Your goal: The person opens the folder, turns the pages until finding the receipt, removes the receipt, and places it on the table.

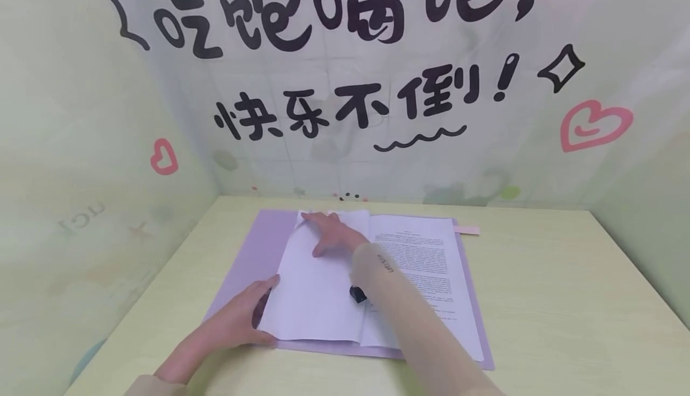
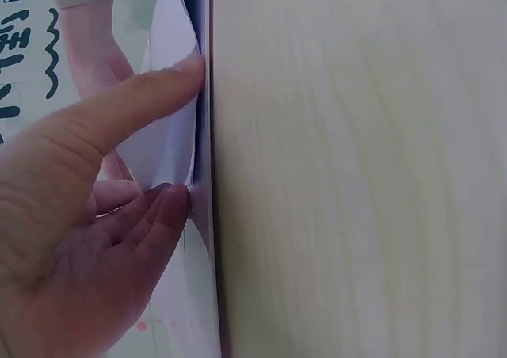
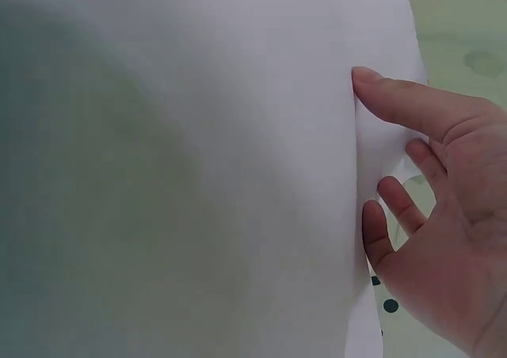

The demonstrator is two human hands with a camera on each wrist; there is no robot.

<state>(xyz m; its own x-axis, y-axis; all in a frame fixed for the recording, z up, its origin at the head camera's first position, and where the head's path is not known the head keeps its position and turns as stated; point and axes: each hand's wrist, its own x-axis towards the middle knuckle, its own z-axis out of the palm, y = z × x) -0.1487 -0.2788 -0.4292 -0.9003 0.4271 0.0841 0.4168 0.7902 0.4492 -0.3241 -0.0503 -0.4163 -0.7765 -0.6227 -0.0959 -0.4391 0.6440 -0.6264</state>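
Observation:
A purple folder (image 1: 245, 258) lies open on the pale table (image 1: 560, 300). A blank white sheet (image 1: 318, 300) lies turned over its left half, and a printed page (image 1: 431, 258) shows on the right. My left hand (image 1: 237, 324) holds the blank sheet's lower left edge, thumb (image 2: 158, 89) on top and fingers (image 2: 154, 215) at the edge, so the paper (image 2: 170, 152) bows up there. My right hand (image 1: 331, 234) reaches across and rests with spread fingers on the top of the same sheet (image 3: 238, 176). Its thumb (image 3: 396, 97) and fingertips (image 3: 376, 231) touch the paper.
A pink tab (image 1: 466, 229) sticks out at the folder's upper right. A small black item (image 1: 357, 294) sits by my right forearm. Printed plastic walls (image 1: 377, 84) close in the back and both sides. Bare tabletop (image 2: 356, 176) lies right of the folder.

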